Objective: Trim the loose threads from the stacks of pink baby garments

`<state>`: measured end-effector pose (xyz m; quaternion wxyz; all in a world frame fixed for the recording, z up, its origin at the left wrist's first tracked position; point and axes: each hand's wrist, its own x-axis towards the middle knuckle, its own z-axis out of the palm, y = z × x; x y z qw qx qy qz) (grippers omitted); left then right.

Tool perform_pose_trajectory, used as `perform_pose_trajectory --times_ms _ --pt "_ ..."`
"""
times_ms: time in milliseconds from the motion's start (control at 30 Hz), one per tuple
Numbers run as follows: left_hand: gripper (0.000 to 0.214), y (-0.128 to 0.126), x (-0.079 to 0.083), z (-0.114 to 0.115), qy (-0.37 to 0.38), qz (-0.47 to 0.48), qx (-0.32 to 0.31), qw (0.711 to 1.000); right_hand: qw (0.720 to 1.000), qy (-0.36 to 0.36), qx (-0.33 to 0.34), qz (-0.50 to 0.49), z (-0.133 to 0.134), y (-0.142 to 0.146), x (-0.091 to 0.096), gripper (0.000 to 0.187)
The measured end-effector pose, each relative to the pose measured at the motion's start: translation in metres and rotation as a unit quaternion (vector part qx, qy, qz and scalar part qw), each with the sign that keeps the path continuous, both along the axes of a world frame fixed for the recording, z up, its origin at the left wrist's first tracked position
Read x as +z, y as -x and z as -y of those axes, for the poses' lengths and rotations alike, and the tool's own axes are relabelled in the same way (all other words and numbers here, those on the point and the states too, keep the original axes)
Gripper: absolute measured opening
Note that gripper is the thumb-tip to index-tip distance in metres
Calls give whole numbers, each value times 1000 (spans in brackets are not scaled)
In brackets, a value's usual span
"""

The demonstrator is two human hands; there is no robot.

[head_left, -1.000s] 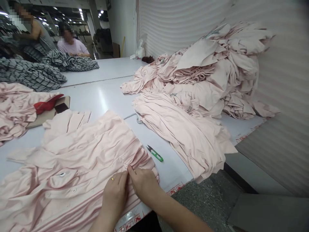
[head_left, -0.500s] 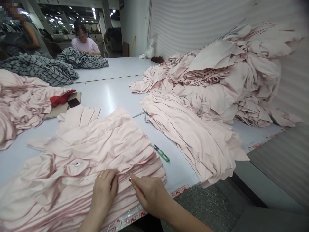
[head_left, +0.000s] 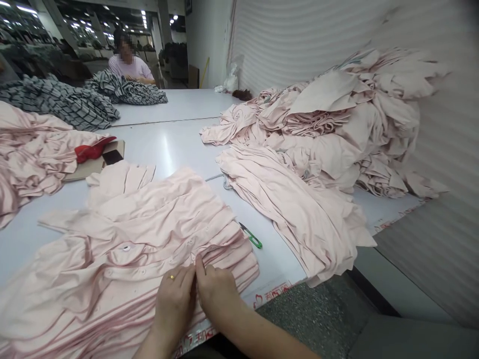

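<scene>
Two hands work at the button edge of the top pink shirt.

The pink shirt (head_left: 149, 224) lies on a flat stack at the lower left of the frame, by the near edge of the desk (head_left: 164, 144). The right hand (head_left: 217, 294) pinches a small fold by the buttons. The left hand (head_left: 175, 299) presses next to it, and I cannot tell if it grips. The cloth looks soft, thin and wrinkly, so the next move likely needs gentle fingers. Green snips (head_left: 251, 237) lie just right of the stack. A big pink heap (head_left: 337, 124) fills the upper right.
</scene>
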<state>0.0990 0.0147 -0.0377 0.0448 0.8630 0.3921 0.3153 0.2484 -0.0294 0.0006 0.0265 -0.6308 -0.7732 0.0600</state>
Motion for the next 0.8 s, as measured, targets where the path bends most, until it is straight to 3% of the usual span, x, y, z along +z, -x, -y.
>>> perform_pose_trajectory --times_ms 100,200,367,500,667,800 --pt "15 -5 2 -8 78 6 57 995 997 8 75 -29 5 -19 12 58" --pt "18 -4 6 -17 138 39 103 984 993 -6 54 -107 7 -31 19 45" --pt "18 30 8 -5 60 -14 145 988 979 -16 60 -193 6 -19 20 33" --pt "15 56 11 6 59 -10 114 992 978 4 90 -188 10 -3 20 28" --pt "16 54 11 7 46 29 73 996 990 -25 80 -115 5 20 9 43" --pt "14 53 5 7 106 51 117 986 994 -37 59 -80 8 26 12 48"
